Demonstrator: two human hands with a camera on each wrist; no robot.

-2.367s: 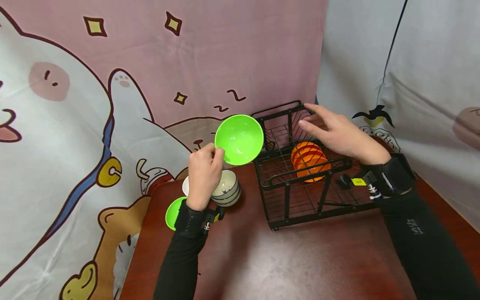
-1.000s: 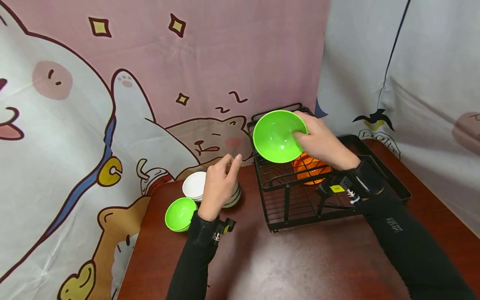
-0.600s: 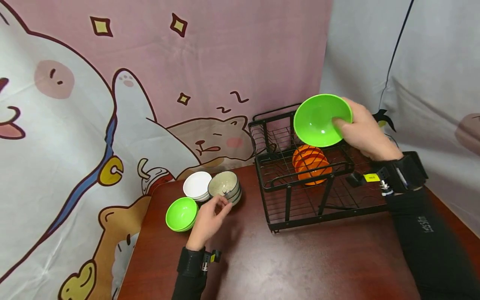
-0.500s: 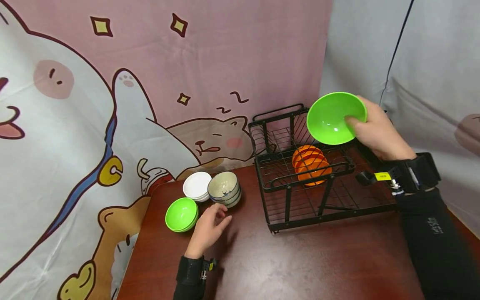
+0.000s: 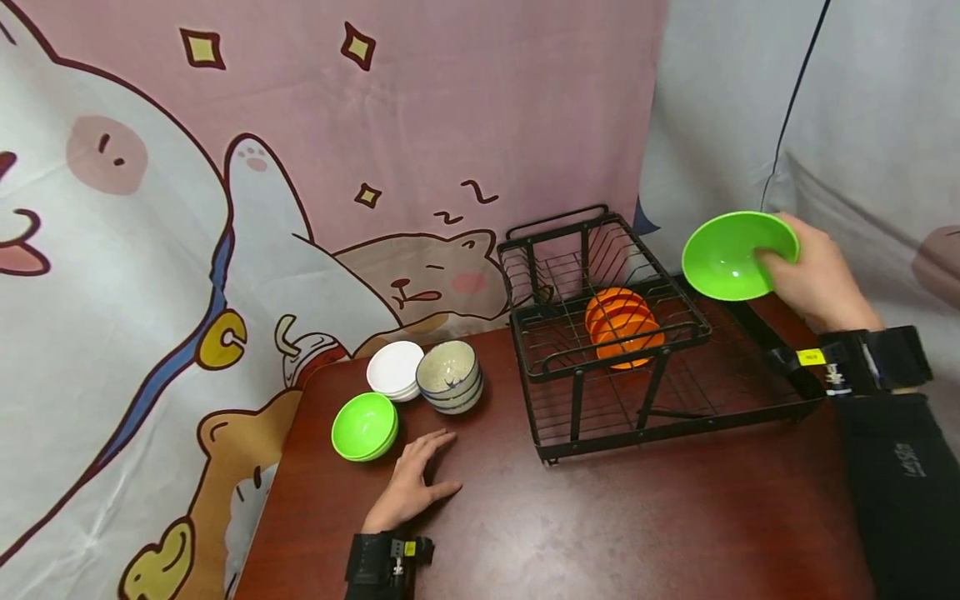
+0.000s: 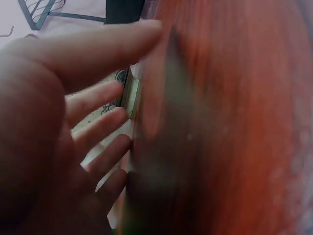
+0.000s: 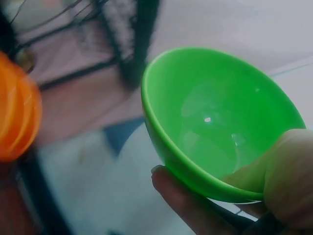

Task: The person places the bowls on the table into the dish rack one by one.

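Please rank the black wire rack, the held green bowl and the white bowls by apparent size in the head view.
1. black wire rack
2. green bowl in the right hand; it is raised, so this is unsure
3. white bowls

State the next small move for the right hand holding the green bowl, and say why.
Probably lower the bowl into the rack beside the orange bowls: the right hand holds it tilted, right of the rack and above its tray.

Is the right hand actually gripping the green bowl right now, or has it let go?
Touching. The right wrist view shows the right hand with its thumb inside the green bowl and fingers under its rim, pinching the wall.
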